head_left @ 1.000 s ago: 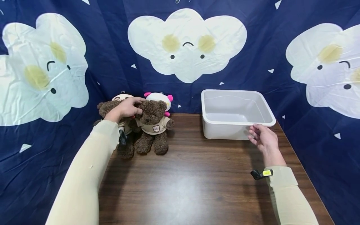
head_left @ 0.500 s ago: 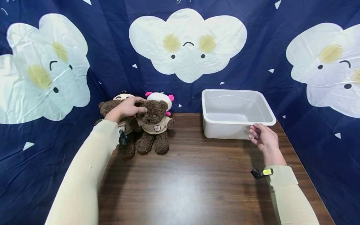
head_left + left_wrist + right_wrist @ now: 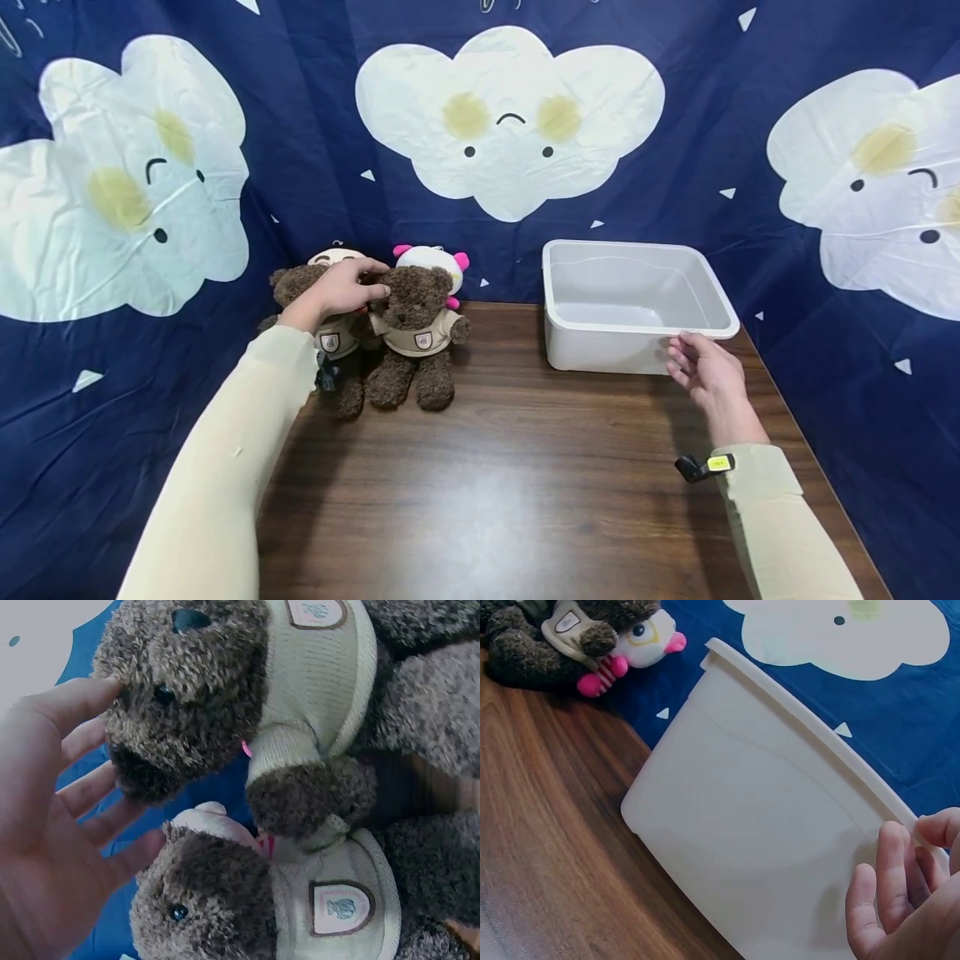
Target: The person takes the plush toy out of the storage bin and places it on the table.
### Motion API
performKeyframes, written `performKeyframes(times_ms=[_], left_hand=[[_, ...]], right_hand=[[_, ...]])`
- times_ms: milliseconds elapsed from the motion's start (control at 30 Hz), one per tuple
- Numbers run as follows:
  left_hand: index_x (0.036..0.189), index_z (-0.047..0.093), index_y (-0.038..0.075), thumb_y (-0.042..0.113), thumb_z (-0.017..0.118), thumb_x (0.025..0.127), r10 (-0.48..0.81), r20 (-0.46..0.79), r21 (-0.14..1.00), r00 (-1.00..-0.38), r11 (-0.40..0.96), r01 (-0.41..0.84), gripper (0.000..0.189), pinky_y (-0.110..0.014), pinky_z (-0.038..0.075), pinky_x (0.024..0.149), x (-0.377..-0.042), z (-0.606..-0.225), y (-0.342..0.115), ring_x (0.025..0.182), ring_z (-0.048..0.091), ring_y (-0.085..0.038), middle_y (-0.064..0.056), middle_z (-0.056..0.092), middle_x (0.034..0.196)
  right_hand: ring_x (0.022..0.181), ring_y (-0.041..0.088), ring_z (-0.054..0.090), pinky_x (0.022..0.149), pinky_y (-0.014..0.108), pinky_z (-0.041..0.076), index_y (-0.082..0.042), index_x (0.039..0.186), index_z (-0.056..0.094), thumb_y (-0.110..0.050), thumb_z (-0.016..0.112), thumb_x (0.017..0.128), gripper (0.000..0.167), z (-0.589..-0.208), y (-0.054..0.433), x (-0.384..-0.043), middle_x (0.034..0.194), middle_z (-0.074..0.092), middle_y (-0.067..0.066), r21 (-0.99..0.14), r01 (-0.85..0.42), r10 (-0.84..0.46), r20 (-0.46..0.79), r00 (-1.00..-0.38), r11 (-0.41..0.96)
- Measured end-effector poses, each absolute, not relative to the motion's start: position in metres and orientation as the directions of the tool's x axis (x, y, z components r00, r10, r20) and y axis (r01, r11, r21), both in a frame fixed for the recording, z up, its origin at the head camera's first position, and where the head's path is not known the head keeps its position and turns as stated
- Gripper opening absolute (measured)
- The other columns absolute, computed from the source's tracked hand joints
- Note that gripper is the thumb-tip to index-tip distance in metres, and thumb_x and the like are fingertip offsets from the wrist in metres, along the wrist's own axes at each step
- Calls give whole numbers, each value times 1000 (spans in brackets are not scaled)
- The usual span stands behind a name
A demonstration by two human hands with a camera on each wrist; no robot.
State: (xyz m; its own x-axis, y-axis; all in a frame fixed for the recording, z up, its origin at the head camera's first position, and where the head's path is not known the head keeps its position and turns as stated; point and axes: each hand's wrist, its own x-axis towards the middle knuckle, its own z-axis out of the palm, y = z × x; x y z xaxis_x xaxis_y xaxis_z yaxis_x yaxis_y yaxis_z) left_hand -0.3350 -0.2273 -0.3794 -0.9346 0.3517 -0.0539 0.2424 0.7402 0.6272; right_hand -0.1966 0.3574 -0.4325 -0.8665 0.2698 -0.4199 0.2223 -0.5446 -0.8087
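Note:
In the head view, my left hand (image 3: 341,292) is at the head of the right brown teddy bear (image 3: 420,342), which wears a beige jumper with a badge. The left wrist view has the thumb on the front of this bear's head and the other fingertips hidden behind it. A matching teddy bear (image 3: 202,900) sits close beside it, partly covered by the hand. Over at the right, my right hand (image 3: 708,371) is at the front rim of the light grey plastic bin (image 3: 600,346). Its fingers are loosely bent on the bin's outer side.
Behind the bears sit a white-and-pink plush toy (image 3: 429,262) and another pale plush toy (image 3: 333,256), mostly hidden. The brown wooden table (image 3: 480,483) ends at a dark blue cloth (image 3: 495,275) with sad-faced clouds, hanging at the back and both sides.
The whole head view has shifted slightly to the right. My left thumb has slid a little right on the bear's head, and the right hand keeps its place at the bin.

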Motion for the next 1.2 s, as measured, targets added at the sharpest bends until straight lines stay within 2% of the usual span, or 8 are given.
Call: performKeyframes(times_ms=[200, 267, 400, 433, 633, 900, 1067, 1200], left_hand=[[144, 57, 7, 22, 62, 101, 326, 36, 635, -945, 723, 274, 46, -53, 46, 100, -329, -383, -234, 119, 60, -39, -19, 51, 150], [143, 58, 7, 22, 62, 101, 319, 72, 645, -945, 708, 288, 44, -50, 50, 94, -325, -384, -235, 116, 63, -37, -19, 55, 146], [141, 60, 6, 22, 62, 101, 298, 149, 663, -943, 678, 319, 43, -45, 55, 83, -311, -385, -233, 94, 72, -34, -19, 63, 135], [140, 61, 6, 22, 63, 101, 292, 170, 659, -941, 676, 329, 42, -46, 55, 84, -307, -385, -233, 93, 72, -33, -19, 64, 134], [139, 63, 8, 24, 64, 100, 281, 291, 576, -914, 712, 402, 42, -56, 42, 108, -282, -389, -228, 130, 57, -37, -16, 60, 143], [140, 63, 7, 24, 66, 98, 338, 338, 513, -878, 716, 473, 46, -55, 47, 100, -251, -394, -223, 113, 63, -32, -14, 63, 137], [148, 56, 11, 34, 68, 96, 333, 328, 494, -884, 737, 461, 58, -59, 41, 108, -242, -394, -220, 130, 56, -36, -13, 52, 152], [156, 47, 19, 46, 68, 94, 329, 297, 475, -896, 764, 438, 70, -62, 37, 113, -242, -392, -216, 145, 43, -38, -8, 37, 165]], right_hand=[[70, 12, 74, 64, 31, 61, -12, 85, 77, -14, 71, 97, 14, -431, 358, -195, 79, 77, 1, -817, 226, 234, -398, -887, -531], [70, 11, 74, 64, 30, 61, -12, 86, 77, -14, 69, 98, 14, -430, 359, -194, 79, 77, 1, -829, 225, 224, -382, -897, -512], [69, 10, 74, 62, 29, 61, -13, 89, 75, -13, 66, 100, 15, -431, 363, -189, 79, 76, 1, -867, 217, 209, -337, -918, -448], [69, 10, 74, 61, 28, 61, -13, 89, 74, -13, 65, 101, 15, -431, 364, -187, 79, 76, 0, -879, 214, 205, -324, -923, -427], [73, 7, 73, 60, 26, 59, -15, 98, 71, -19, 65, 102, 8, -427, 374, -175, 83, 77, -3, -947, 228, 181, -270, -946, -225], [78, 6, 75, 64, 26, 60, -21, 101, 68, -26, 66, 101, 5, -404, 377, -154, 89, 78, -7, -970, 244, 115, -242, -963, 0], [79, 5, 76, 64, 26, 60, -11, 118, 65, -33, 68, 100, 28, -382, 369, -152, 89, 77, -15, -951, 140, 116, -112, -987, 276], [79, 0, 73, 62, 25, 60, 2, 133, 59, -32, 69, 99, 49, -369, 360, -158, 90, 72, -24, -845, -12, 81, 66, -995, 534]])
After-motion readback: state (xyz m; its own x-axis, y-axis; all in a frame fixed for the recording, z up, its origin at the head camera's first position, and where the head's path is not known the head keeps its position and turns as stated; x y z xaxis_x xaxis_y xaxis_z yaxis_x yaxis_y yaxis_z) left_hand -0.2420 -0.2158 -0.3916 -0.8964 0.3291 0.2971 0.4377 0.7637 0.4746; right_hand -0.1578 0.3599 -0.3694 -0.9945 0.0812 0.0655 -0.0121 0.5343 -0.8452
